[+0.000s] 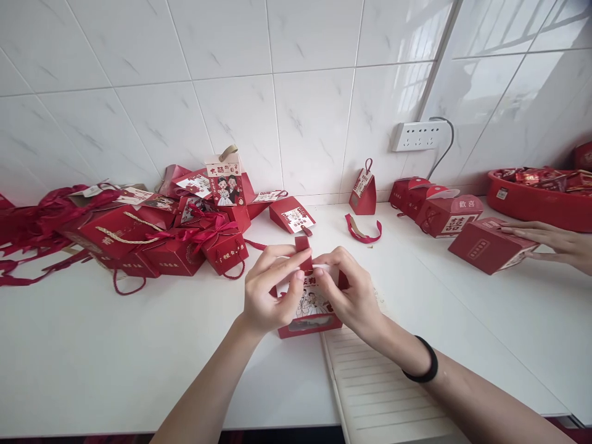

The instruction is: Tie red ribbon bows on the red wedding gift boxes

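A red gift box (311,306) with a white printed front and a clear window near its base stands upright before me. My left hand (276,290) is closed at its top, pinching a short red strap (303,251) that sticks up above the box. My right hand (348,290) grips the box's top right edge between thumb and fingers. Both hands hide much of the top, so how the strap is fixed there does not show. An open lined notebook (370,385) lies under my right forearm, touching the box's base.
A heap of red gift boxes (124,237) with ribbons lies at left. Behind are a small peaked box (364,192) and a loose red ribbon (361,231). At right, another person's hand (550,243) touches a red box (485,246); a red basin (531,206) holds wrapped packets.
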`<state>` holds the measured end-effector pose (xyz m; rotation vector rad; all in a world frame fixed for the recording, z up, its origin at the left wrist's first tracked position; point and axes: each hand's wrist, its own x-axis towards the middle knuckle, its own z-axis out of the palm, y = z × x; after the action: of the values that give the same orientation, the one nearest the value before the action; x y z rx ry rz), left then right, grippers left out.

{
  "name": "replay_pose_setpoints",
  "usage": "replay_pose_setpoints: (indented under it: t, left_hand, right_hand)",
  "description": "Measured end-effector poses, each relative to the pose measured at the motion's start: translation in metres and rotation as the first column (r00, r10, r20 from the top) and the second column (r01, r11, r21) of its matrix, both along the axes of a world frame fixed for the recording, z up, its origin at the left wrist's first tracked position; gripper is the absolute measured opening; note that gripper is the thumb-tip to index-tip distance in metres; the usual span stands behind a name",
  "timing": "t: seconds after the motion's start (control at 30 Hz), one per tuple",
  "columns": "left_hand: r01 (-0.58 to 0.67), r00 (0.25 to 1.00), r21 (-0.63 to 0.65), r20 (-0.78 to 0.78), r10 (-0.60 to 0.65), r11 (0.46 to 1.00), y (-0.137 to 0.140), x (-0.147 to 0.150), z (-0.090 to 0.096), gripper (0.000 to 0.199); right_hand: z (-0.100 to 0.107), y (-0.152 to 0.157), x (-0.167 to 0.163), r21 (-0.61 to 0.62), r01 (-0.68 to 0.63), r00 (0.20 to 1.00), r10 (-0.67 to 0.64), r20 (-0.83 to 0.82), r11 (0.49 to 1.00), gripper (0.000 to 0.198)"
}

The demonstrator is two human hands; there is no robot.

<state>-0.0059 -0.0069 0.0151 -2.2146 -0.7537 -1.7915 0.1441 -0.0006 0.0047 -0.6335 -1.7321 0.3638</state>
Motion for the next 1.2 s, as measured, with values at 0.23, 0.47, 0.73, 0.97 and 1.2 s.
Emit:
replay_pose_setpoints:
  t: [0.23,0.47,0.73,0.97,1.2]
  left_hand:
    - [-0.013,1.0,-0.017,0.017,0.013,1.0,0.001,0.0,-0.001,0.038]
    - [-0.059,0.998,0.002,0.023,0.059,0.998,0.003,0.002,-0.002,0.036]
    - [-0.025,1.0,-0.062,0.006,0.026,0.998,0.009,-0.004,-0.005,0.038]
    - [0.103,0.995,-0.309,0.047,-0.093,0.945,0.013,-0.026,-0.03,0.075]
    - [0.337,0.941,-0.785,0.289,-0.175,0.519,-0.01,-0.049,-0.05,0.034]
  right_hand:
    - [0.006,0.001,0.003,-0.091,-0.051,0.999,0.053,0.014,0.995,0.009]
    - [0.014,0.004,0.002,-0.22,-0.049,0.997,0.06,0.042,0.974,0.015]
    - [0.011,0.007,-0.002,-0.224,-0.037,0.999,0.044,0.024,0.974,0.016]
    - [0.002,0.034,0.034,-0.079,-0.201,0.979,0.202,0.006,0.976,0.048]
    - [0.014,0.06,0.088,-0.515,0.292,0.777,0.114,0.619,0.806,0.034]
